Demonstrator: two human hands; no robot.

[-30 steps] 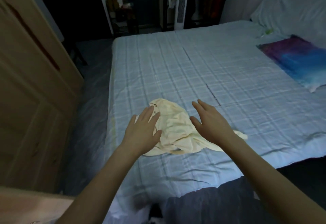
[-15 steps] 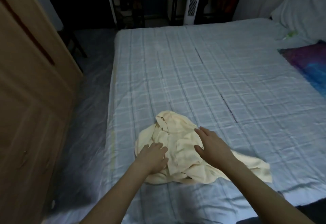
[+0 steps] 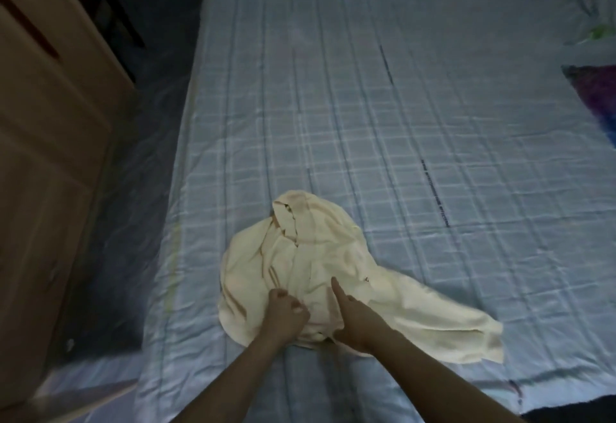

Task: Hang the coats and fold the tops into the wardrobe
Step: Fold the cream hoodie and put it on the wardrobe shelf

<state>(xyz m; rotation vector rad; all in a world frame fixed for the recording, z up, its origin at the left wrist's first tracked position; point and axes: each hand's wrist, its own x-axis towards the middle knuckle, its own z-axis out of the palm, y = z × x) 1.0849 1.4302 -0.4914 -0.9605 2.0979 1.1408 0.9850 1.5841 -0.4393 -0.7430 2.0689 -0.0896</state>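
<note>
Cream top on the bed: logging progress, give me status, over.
Left hand gripping the cream top near its lower edge. Right hand on it, forefinger out. Top crumpled on the bed, not folded. Nothing in the way.

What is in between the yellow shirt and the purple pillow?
Only bare checked bedsheet lies between the yellow shirt and the purple pillow; nothing else rests on that stretch. The head view shows this.
</note>
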